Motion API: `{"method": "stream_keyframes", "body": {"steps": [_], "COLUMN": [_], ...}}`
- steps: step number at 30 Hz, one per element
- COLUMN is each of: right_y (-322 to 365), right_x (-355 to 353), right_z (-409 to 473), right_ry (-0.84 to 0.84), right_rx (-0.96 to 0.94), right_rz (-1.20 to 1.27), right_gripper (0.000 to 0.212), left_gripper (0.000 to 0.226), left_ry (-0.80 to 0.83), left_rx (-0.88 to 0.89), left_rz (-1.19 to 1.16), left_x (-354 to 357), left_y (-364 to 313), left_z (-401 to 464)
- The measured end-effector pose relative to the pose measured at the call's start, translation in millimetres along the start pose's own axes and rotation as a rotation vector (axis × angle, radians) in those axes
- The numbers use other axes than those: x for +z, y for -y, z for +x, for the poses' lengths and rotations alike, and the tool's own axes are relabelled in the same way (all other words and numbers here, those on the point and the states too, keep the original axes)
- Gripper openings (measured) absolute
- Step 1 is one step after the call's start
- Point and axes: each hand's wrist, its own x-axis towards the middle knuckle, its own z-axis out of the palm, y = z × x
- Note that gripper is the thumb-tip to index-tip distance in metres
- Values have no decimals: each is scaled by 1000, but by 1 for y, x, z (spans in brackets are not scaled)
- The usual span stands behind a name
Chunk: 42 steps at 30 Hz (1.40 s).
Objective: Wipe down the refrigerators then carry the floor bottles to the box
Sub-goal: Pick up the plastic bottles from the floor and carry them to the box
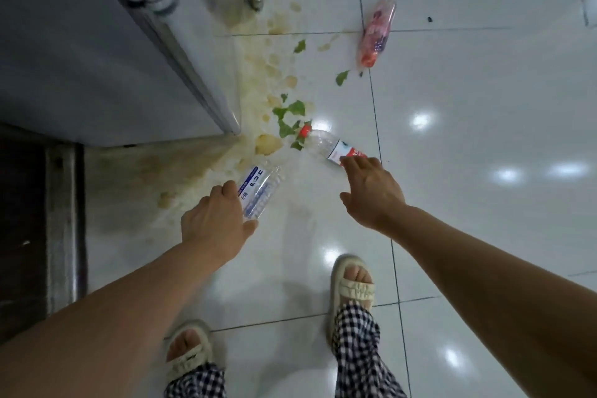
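My left hand [214, 220] grips a clear bottle with a blue and white label [260, 191], its fingers curled round the lower part. A clear bottle with a red cap and red label [326, 145] lies on the white tiled floor. My right hand [371, 189] reaches over its bottom end, fingertips at the label, fingers fairly straight; contact cannot be told for sure. Farther off lies a pink and red bottle [376, 32] on its side. The grey refrigerator [97, 58] fills the upper left.
Green leaf scraps [292, 113] and yellowish spill stains [268, 144] spread over the floor beside the refrigerator corner. A dark doorway threshold [61, 220] runs down the left. My sandalled feet [352, 284] stand on the tiles below.
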Motion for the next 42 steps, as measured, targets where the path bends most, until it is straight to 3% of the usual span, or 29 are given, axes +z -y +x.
{"method": "stream_keyframes", "body": {"steps": [11,20,26,32,42], "right_y": [-101,-116,-121,-127,-146], "right_x": [56,133,152,105,-72], "right_z": [90,176,195,168,119], "right_ry": [76,11,12,-3,-58], "right_rx": [-15,17,78,205,344], "right_rz": [55,36,-7,135,292], "right_gripper": [63,81,63,58,58], "left_gripper": [61,63,62,55,53], "left_ry": [-28,-81,-87,-56,-32], "left_rx": [-110,-151,-127,-54,90], "left_rz": [-111,-88,-108,-98,-129], "left_x": [47,119,121,72,-96], "left_y": [-100,-95,-89,-102,-160], "left_z": [82,156,178,164,144]}}
